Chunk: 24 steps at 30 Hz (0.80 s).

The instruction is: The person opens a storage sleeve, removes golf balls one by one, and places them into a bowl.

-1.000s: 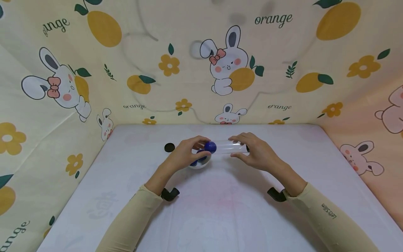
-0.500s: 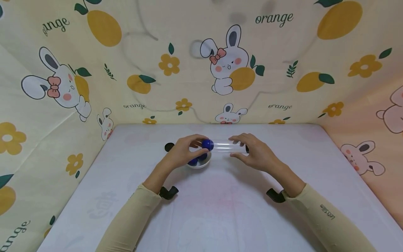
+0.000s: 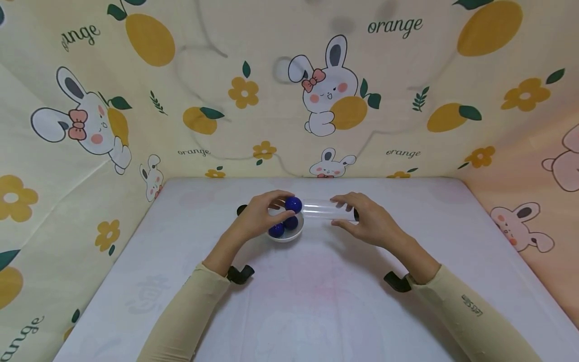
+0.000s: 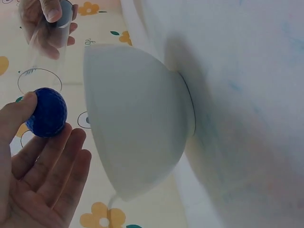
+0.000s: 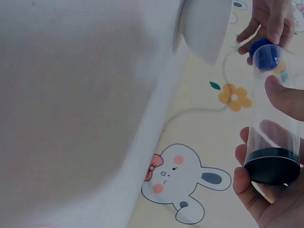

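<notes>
My left hand [image 3: 260, 213] pinches a blue ball [image 3: 293, 204] with a dimpled surface between thumb and fingers, just off the open end of a clear tube [image 3: 323, 209]. Its other fingers are spread in the left wrist view. My right hand [image 3: 368, 219] grips the tube, held level above the table. A black cap [image 5: 271, 166] covers the tube's right end. Below the left hand stands a white bowl [image 4: 135, 118], with two more blue balls [image 3: 290, 222] visible inside. Part of the bowl is hidden by that hand. No ball shows inside the tube.
A round black lid [image 3: 242, 209] lies behind my left hand, mostly covered by it. The white-covered table [image 3: 312, 306] meets patterned cloth walls [image 3: 271, 125] at the back and sides.
The left hand has carried the pinched ball left and slightly up, away from the tube's mouth. More of the balls in the bowl now shows. The right hand and tube have hardly moved.
</notes>
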Motion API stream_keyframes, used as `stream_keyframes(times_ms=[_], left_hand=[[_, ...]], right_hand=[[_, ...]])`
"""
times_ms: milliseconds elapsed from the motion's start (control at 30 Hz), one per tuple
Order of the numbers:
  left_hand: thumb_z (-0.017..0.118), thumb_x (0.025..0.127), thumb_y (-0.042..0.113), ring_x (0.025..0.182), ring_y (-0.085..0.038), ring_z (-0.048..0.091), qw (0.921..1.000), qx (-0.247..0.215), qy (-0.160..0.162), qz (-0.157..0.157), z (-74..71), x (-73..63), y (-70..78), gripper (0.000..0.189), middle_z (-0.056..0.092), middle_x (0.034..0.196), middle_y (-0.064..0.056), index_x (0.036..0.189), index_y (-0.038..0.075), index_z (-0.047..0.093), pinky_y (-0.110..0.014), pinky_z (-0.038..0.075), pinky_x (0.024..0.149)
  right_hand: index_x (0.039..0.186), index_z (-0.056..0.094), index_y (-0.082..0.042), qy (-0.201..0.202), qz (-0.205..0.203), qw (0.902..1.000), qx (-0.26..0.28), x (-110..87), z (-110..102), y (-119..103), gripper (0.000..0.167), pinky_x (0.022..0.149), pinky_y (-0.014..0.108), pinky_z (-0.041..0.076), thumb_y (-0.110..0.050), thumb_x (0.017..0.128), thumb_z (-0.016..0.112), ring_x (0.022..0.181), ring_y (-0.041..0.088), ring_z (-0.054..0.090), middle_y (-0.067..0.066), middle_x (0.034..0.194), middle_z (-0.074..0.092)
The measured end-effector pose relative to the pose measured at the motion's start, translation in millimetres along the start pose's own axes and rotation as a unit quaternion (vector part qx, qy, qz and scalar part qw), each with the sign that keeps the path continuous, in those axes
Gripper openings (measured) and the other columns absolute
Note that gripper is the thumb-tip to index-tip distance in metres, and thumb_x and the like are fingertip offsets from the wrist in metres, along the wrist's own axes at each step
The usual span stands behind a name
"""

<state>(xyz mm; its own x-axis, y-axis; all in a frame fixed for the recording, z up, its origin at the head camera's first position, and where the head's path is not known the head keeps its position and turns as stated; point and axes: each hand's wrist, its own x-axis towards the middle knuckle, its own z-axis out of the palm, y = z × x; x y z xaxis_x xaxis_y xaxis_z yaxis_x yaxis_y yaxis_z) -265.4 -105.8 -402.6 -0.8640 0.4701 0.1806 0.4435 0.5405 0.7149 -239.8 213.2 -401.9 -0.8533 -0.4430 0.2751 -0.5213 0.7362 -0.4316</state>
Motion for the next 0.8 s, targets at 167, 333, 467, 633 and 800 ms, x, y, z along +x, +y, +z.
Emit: stream_keyframes(times_ms=[167,333,467,633,800], left_hand=[[0.079,0.101,0.029,0.125,-0.026,0.067,0.9998,0.017,-0.005,-0.013,-1.0,0.0,-1.4,0.049,0.069,0.141,-0.006,0.146,0.013,0.064,-0.045,0.057,0.108],[0.078,0.102,0.028,0.127,-0.029,0.067,0.9985,0.047,-0.011,-0.025,-2.2,-0.5,-2.3,0.049,0.069,0.14,-0.007,0.145,0.011,0.064,-0.047,0.057,0.109],[0.078,0.102,0.03,0.129,-0.028,0.066,0.9955,0.088,-0.019,-0.03,-3.1,-1.3,-3.5,0.05,0.07,0.139,-0.009,0.146,0.01,0.064,-0.048,0.055,0.111],[0.077,0.102,0.029,0.133,-0.027,0.064,0.9904,0.132,-0.026,-0.032,-4.0,-1.7,-5.8,0.051,0.068,0.142,-0.01,0.147,0.01,0.063,-0.047,0.05,0.116],[0.077,0.102,0.029,0.134,-0.028,0.063,0.9869,0.157,-0.024,-0.028,-4.8,-1.2,-9.7,0.051,0.067,0.144,-0.01,0.147,0.01,0.063,-0.048,0.049,0.117]], right_hand=[[0.145,0.066,-0.015,0.01,-0.015,0.9997,0.019,-0.9,-0.3,0.3,0.059,0.086,0.045,0.059,-0.027,0.092,0.089,0.106,0.024,0.064,0.005,0.121,0.072],[0.143,0.067,-0.013,0.018,-0.025,0.9989,0.035,-1.7,0.1,1.3,0.058,0.086,0.045,0.058,-0.025,0.091,0.09,0.105,0.023,0.065,0.004,0.119,0.073],[0.141,0.068,-0.012,0.021,-0.026,0.9986,0.041,-2.3,0.2,1.0,0.057,0.086,0.043,0.058,-0.025,0.09,0.09,0.104,0.022,0.065,0.004,0.118,0.073],[0.14,0.067,-0.012,0.021,-0.02,0.9987,0.041,-3.5,1.4,1.3,0.056,0.086,0.043,0.057,-0.026,0.091,0.09,0.104,0.021,0.065,0.002,0.117,0.073],[0.139,0.066,-0.011,0.021,-0.021,0.9984,0.048,-3.4,1.2,1.1,0.056,0.086,0.042,0.058,-0.026,0.091,0.09,0.104,0.021,0.067,0.002,0.116,0.073]])
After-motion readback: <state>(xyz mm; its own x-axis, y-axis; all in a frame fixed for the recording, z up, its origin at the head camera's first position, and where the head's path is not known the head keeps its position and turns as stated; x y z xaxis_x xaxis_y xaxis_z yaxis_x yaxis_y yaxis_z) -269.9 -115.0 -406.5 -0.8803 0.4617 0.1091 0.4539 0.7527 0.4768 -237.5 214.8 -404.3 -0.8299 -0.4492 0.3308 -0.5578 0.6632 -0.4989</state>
